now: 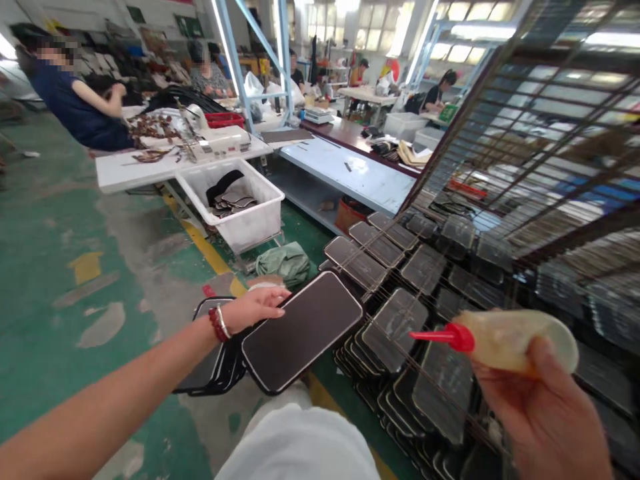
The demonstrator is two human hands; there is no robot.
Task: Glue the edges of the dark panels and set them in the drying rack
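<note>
Yellowish and translucent, a bottle (523, 337) is being held in the right hand (553, 400), with the thumb being pressed against its near side. Its red nozzle (445, 337) is being pointed leftward, above the stacks (395, 330) of dark, pale-edged pieces on the right. Thin wires are being seen across these stacks, and a wire rack (520, 133) is being held at a slant above them.

A dark panel (303, 333) with a pale line around its border is being touched at its upper left edge by the left hand (255, 308). The fingers are being kept loosely extended, the thumb being set near the edge; whether the panel is being pinched cannot be told. In front of the person's white clothing (300, 443), the panel is being shown at a tilt, between the stacks and a pile (213, 363) of similar pieces. Red beads (217, 325) and a pale bangle are being worn on the left wrist.

Beyond the pile, a green bag (285, 263) is being rested near a white bin (263, 223), in which dark pieces (233, 200) are being held. A sewing machine (217, 143) is being supported by a white table (135, 171), beside which a person in dark blue (85, 100) is being seen.
</note>
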